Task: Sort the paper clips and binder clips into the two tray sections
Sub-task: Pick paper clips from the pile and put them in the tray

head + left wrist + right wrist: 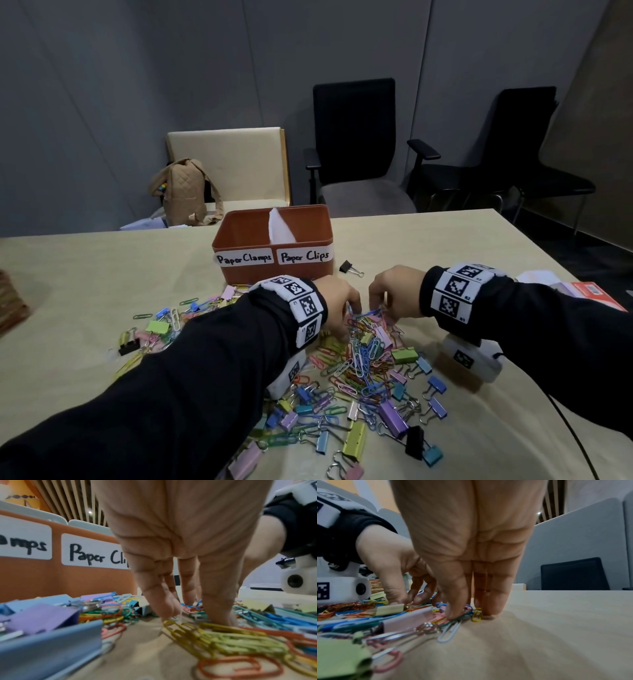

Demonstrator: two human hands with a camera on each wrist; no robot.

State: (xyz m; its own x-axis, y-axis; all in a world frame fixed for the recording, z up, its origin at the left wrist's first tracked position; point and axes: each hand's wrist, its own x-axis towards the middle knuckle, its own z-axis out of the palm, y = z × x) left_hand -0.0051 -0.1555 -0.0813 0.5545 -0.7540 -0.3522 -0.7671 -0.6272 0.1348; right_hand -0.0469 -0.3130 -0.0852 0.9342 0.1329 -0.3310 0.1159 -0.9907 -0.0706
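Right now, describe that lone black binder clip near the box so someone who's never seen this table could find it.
Start at the orange box with the handwritten labels, standing at the middle of the table. Look just past its right front corner, under the "Paper Clips" label. The black binder clip lies there alone on bare tabletop, apart from the colourful pile where both hands work.

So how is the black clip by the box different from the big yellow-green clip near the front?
The black binder clip is small and dark, and lies alone on the table beside the orange box. The yellow-green binder clip is long and pale, and lies in the mixed pile among other clips. Both are binder clips with silver wire handles, and neither is in the box yet.
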